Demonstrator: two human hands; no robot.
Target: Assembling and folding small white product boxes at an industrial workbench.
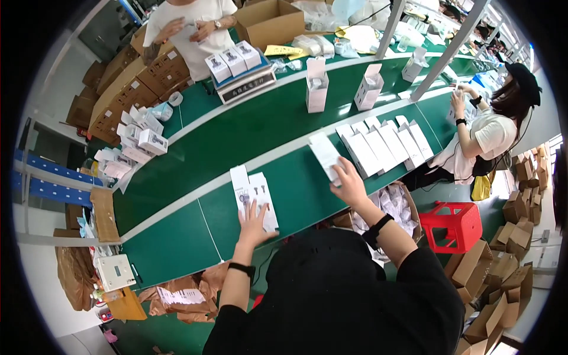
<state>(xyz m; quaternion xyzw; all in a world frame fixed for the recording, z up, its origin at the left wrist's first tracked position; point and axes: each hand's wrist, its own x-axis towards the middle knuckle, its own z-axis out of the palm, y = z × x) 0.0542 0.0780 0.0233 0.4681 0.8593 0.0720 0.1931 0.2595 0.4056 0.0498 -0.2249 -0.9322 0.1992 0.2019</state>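
My left hand [254, 222] lies flat, fingers spread, on a flattened white carton [253, 195] with a printed picture, resting on the green table [177, 242] in front of me. My right hand [348, 180] reaches farther right and grips the near end of another flat white carton [325, 154]. Just beyond it a row of several flat white cartons [384, 145] lies overlapping on the table. Both my wrists carry black bands, and my sleeves are black.
Two upright open white boxes [316, 86] [369, 89] stand on the green conveyor belt [248, 130]. A person across stands behind a scale [245, 83] with boxes on it. Another person sits at right. A red stool [452, 225] and brown cardboard boxes [491, 278] are on the floor.
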